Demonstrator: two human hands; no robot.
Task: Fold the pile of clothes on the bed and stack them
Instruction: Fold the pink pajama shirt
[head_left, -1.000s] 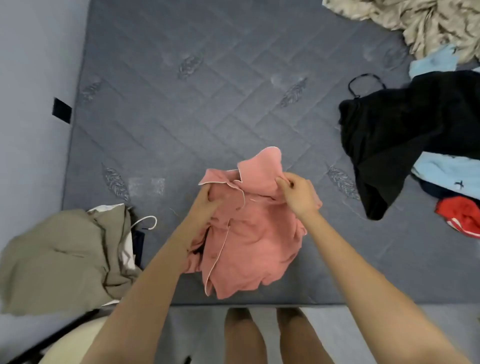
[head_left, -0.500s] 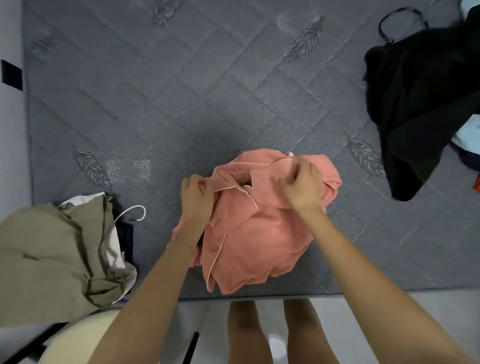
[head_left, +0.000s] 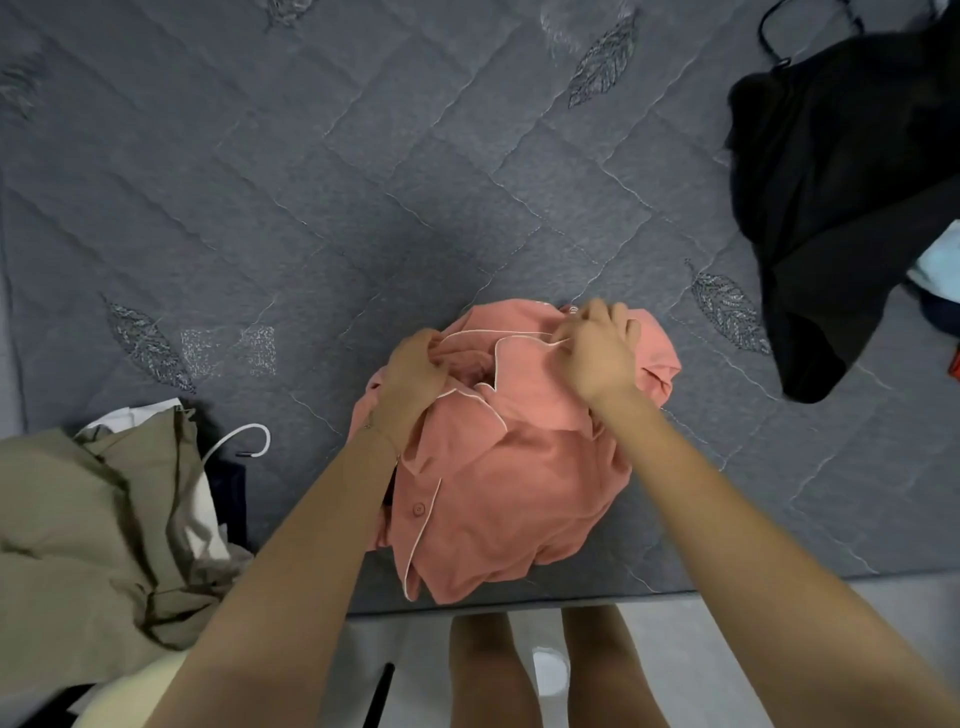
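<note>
My pink shirt (head_left: 509, 493) sits bunched at the near edge of the bed (head_left: 311, 182), right in front of me. My left hand (head_left: 410, 379) grips its collar on the left with fingers (head_left: 422, 344) curled into the cloth. My right hand (head_left: 602, 353) pinches the piped collar edge. Nothing here is folded yet. The black garment (head_left: 841, 182) lies loose at far right, and the khaki bundle (head_left: 88, 519) at near left looks crumpled, though I can't be sure. I judge most of the work remains.

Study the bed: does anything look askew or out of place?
The pink pyjama shirt, gripped by the left hand and right hand, is bunched at the front edge of the mattress. A white hanger hook pokes out beside the khaki garment slumped at the left edge. A black garment lies crumpled at the right.
</note>
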